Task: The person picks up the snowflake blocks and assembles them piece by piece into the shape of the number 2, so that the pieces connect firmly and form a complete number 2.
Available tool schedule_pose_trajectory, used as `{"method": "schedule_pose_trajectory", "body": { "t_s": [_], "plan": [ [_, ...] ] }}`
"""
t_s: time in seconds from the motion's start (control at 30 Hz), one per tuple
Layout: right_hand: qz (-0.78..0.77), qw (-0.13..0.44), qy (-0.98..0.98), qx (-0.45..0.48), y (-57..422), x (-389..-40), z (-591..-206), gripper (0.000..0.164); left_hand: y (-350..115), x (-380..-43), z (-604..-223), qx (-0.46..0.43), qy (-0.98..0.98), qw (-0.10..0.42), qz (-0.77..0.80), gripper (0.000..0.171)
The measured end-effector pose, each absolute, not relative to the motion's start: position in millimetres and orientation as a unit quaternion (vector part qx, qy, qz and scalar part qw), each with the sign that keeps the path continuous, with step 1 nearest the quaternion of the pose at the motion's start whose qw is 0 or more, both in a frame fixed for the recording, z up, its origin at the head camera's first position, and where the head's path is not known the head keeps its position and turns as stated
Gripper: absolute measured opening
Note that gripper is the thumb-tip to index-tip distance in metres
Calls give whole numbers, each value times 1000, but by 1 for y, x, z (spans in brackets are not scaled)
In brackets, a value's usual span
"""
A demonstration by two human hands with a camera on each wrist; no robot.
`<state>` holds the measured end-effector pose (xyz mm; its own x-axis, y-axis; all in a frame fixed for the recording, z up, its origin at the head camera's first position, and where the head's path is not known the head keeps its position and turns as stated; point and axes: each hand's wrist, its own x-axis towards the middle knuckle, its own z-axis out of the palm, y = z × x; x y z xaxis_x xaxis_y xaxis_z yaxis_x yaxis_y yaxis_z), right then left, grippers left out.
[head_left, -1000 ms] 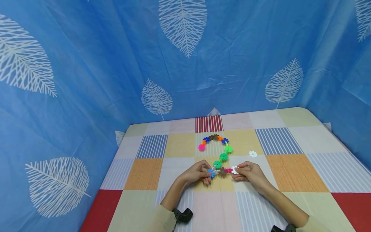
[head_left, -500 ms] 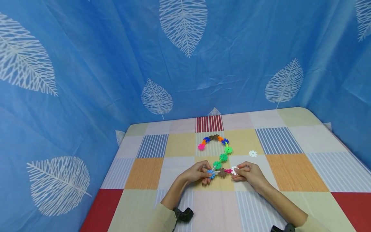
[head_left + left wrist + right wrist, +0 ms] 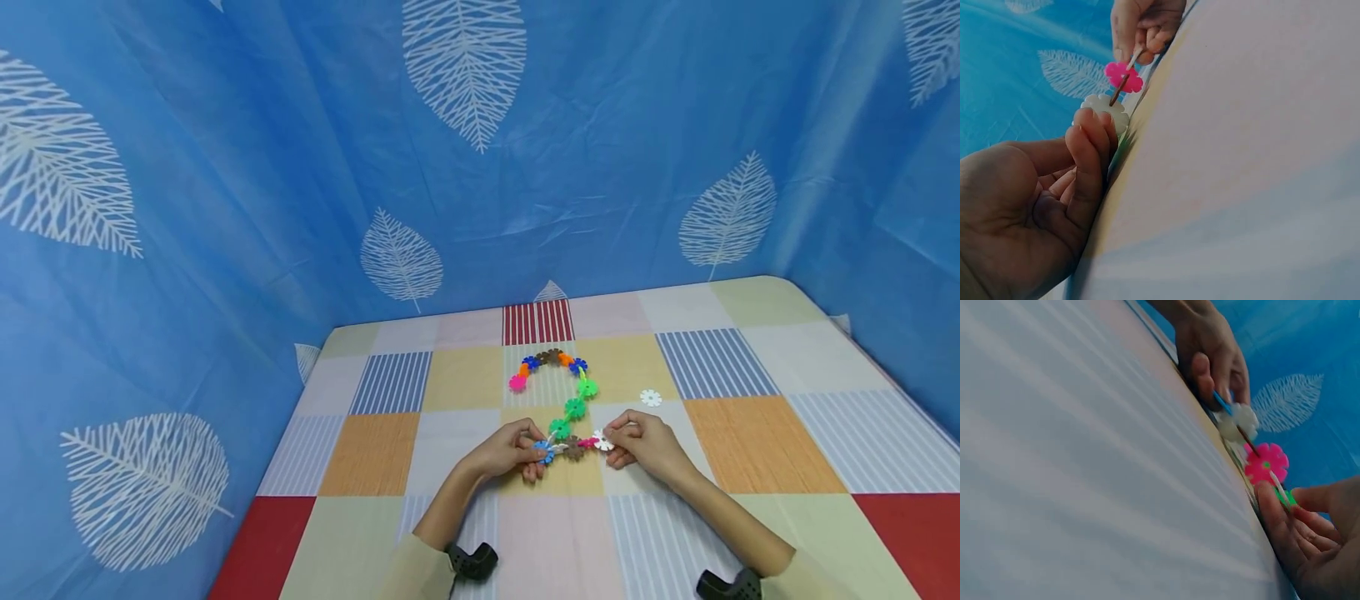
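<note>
A chain of interlocking flower-shaped discs [image 3: 575,408] lies on the patterned cloth, curving like a figure 2. My left hand [image 3: 506,447] pinches the light blue disc [image 3: 544,452] at the chain's lower left corner. From there a pale disc, a brown disc [image 3: 573,448] and a pink disc [image 3: 1266,464] lead rightward to a white disc [image 3: 602,441]. That white end disc is between the thumb and fingers of my right hand [image 3: 648,446], which grips its right edge. Seen from the right wrist, it stands edge-on to the pink one.
A loose white flower disc [image 3: 651,398] lies beyond my right hand. The chain's far end is a pink disc [image 3: 517,382]. A patchwork cloth [image 3: 555,533] covers the table, and a blue leaf-print curtain [image 3: 585,167] hangs around its back and sides.
My right hand has shifted slightly up at the white end disc, and more of that disc shows. The left hand keeps its hold on the light blue disc. The head view has tilted slightly.
</note>
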<state>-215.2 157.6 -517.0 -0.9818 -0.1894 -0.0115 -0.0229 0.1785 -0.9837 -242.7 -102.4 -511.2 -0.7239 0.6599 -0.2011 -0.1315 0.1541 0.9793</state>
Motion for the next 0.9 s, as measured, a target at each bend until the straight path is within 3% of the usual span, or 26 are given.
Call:
{"method": "schedule_pose_trajectory", "body": {
  "t_s": [0.07, 0.2, 0.3, 0.5, 0.77, 0.9],
  "plan": [
    [-573, 2, 815, -81, 165, -220, -519, 19, -103, -243, -511, 193, 691, 320, 619, 11],
    [-428, -179, 881, -98, 185, -231, -523, 9, -103, -244, -512, 196, 693, 322, 615, 10],
    [-356, -264, 891, -94, 200, -239, -526, 16, -103, -244, -512, 197, 695, 319, 613, 10],
    [-306, -239, 918, -82, 215, -247, -530, 33, -104, -246, -511, 196, 699, 320, 608, 11],
    [-345, -234, 905, -86, 215, -249, -532, 29, -105, -248, -512, 197, 701, 323, 605, 11],
    [-422, -206, 872, -136, 210, -248, -534, 26, -107, -247, -513, 192, 691, 324, 617, 12]
  ]
}}
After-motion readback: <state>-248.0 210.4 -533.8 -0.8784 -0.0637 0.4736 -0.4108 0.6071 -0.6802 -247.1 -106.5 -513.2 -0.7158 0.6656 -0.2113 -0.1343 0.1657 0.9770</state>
